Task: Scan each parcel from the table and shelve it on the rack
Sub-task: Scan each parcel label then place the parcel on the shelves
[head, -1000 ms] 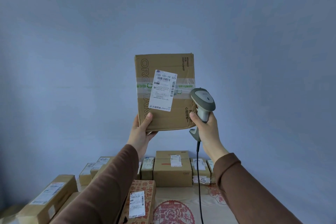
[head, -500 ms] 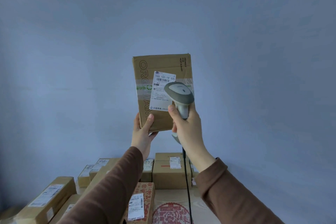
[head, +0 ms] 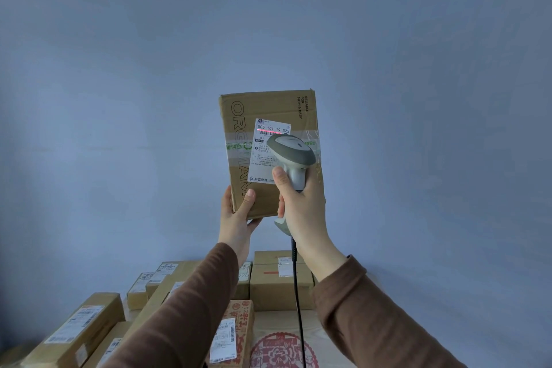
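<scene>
Left hand (head: 239,218) is raised up, gripping the cardboard parcel (head: 268,116) by its bottom corner, thumb across the front. Right hand (head: 301,206) is wrapped round the barcode scanner (head: 291,155), which now sits right over the shipping label (head: 270,140) instead of off to the side, with a red line across the barcode.

Brown cardboard parcel (head: 270,116) held upright in the air, white shipping label (head: 268,152) facing the camera, red scan line across its barcode. Grey corded scanner (head: 291,155) just in front.
</scene>
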Demonstrator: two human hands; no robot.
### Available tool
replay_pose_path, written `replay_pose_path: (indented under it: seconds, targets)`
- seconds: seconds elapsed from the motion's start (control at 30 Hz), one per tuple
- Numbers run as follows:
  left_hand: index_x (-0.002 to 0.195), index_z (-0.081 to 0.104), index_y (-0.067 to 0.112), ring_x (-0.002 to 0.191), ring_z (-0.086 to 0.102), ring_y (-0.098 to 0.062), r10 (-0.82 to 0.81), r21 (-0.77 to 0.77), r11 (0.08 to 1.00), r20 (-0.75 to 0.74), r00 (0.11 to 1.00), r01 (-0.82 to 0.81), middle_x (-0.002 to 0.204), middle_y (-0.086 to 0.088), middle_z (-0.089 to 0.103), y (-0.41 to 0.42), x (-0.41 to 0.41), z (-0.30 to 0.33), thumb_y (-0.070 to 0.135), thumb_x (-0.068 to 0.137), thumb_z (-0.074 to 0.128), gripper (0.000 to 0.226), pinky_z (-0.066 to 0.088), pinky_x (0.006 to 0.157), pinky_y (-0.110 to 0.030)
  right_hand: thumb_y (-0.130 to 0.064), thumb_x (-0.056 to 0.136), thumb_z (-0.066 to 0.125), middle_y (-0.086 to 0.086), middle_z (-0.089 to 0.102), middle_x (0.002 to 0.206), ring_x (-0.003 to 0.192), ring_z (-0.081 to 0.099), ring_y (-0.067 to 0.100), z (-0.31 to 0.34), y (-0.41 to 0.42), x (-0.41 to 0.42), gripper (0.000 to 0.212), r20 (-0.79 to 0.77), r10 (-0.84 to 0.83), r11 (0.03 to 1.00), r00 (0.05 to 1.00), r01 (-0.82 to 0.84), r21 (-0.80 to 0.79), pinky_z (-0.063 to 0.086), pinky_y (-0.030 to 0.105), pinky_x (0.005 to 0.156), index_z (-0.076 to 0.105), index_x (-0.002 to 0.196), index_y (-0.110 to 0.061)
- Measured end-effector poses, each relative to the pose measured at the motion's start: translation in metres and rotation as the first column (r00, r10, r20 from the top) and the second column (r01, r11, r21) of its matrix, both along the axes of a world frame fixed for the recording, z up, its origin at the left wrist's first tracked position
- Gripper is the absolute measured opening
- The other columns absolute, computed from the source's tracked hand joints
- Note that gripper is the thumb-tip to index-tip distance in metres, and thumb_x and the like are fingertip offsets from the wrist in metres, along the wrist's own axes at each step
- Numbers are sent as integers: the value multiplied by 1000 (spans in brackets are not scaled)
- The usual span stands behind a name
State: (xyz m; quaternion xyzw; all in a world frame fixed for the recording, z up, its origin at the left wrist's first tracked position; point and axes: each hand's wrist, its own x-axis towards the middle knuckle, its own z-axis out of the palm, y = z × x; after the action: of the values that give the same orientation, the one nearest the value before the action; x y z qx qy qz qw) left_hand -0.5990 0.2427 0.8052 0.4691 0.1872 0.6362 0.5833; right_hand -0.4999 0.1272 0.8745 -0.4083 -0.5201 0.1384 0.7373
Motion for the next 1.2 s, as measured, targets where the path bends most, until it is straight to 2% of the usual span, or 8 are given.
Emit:
replay_pose_path:
  seconds: [0.33,0.57,0.67,0.73,0.87,0.97,1.1,1.2]
  targets:
    - [150,46,28,129,63,-27,-10,-9,1000,-5,1000,10,144,-8,60,0,8,-2,38,86,77,72,55,105,-50,-44,96,67,-8,59,72,46,54,8,-2,1,9,32,16,-9,1000,1000,9,-17,49,26,49,58,113,-19]
    - [150,46,29,127,65,-27,-12,-10,1000,-17,1000,12,142,-8,62,-1,12,-2,37,89,76,69,55,105,-48,-43,96,67,-5,58,69,45,52,13,-3,2,16,26,21,-8,1000,1000,9,-13,51,34,50,58,112,-23]
    - [150,46,29,128,64,-27,-4,-14,1000,-21,1000,4,144,-7,61,0,12,-2,36,91,77,67,54,106,-51,-45,95,67,-6,59,69,48,54,10,-6,3,20,29,42,-7,1000,999,7,-3,50,27,50,59,114,-24]
    - [150,46,29,128,64,-26,1,-14,1000,-16,1000,-1,143,-6,62,-1,11,-1,36,90,79,69,54,106,-50,-49,93,68,-8,60,73,55,57,10,-10,5,25,30,49,-5,1000,999,5,2,51,27,55,59,115,-30]
    - [150,47,27,127,65,-21,37,-20,999,-17,999,-37,142,-3,63,-5,1,3,33,95,74,61,55,105,-49,-62,83,71,-20,59,75,72,59,16,-20,11,43,40,36,-46,999,998,47,-24,54,41,70,61,110,-32]
    - [149,48,28,128,64,-21,85,-33,996,-32,996,-86,143,-2,62,-8,-14,7,36,94,76,62,57,102,-46,-49,85,77,-14,62,79,77,61,19,-27,18,57,31,-35,-78,997,996,77,-30,54,45,76,61,106,-32]
    - [147,50,25,126,65,-22,164,-65,984,-12,986,-165,140,-4,65,-17,-38,15,35,94,76,60,58,99,-45,-28,89,79,-9,63,88,82,62,10,-34,29,58,30,-115,-63,997,991,56,-61,51,36,81,58,108,-20]
    - [145,51,21,122,68,-22,207,-92,974,5,978,-206,138,-6,67,-36,-61,21,33,96,73,55,58,100,-44,-24,89,79,-9,67,107,96,64,6,-41,36,38,35,-167,60,992,984,-78,-102,50,30,86,57,117,-23]
